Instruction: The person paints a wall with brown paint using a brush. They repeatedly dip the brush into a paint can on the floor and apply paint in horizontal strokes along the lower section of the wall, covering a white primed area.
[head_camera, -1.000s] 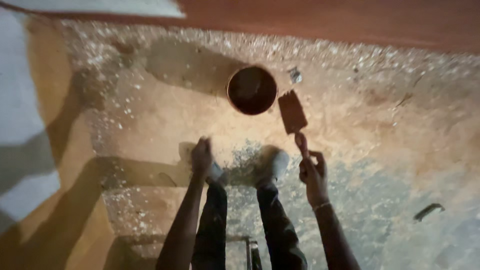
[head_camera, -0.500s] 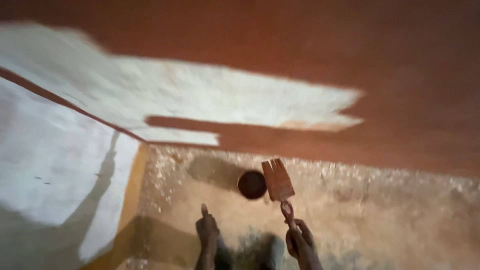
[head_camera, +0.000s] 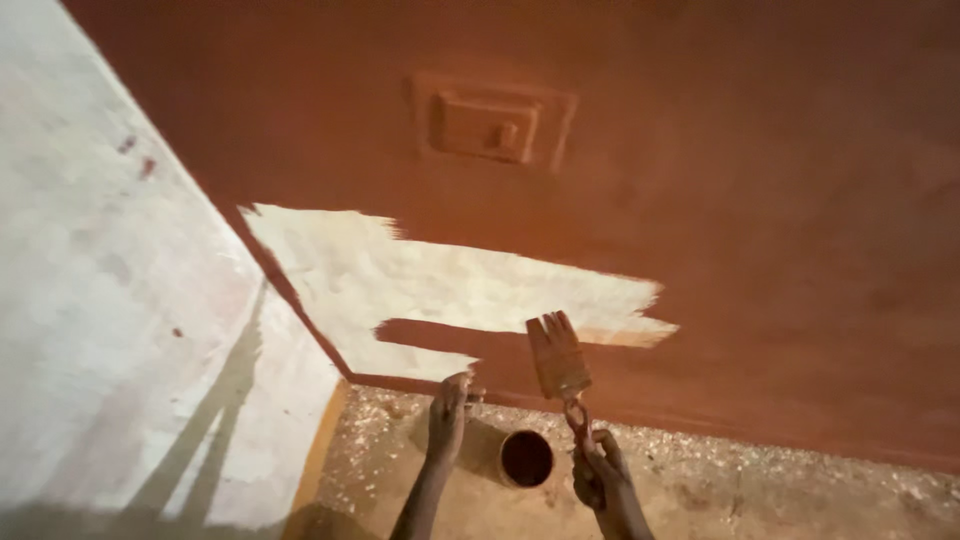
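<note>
My right hand (head_camera: 598, 478) grips the handle of a wide paintbrush (head_camera: 557, 355) loaded with red-brown paint, its bristles raised toward the low part of the wall. My left hand (head_camera: 447, 412) is stretched forward with nothing in it, fingers loosely together, near the foot of the wall. Between the two hands a small round paint pot (head_camera: 526, 458) stands on the floor. The wall (head_camera: 720, 180) ahead is mostly red-brown, with a pale unpainted patch (head_camera: 440, 290) low down to the left of the brush.
A painted-over switch box (head_camera: 490, 125) is set in the wall higher up. A whitish side wall (head_camera: 110, 330) meets the red one at a corner on the left. The sandy floor (head_camera: 760, 490) is strewn with pale specks along the wall base.
The view has swung up from the floor to the wall. The right hand has lifted the brush from beside the pot up toward the wall; the left hand has come off the floor.
</note>
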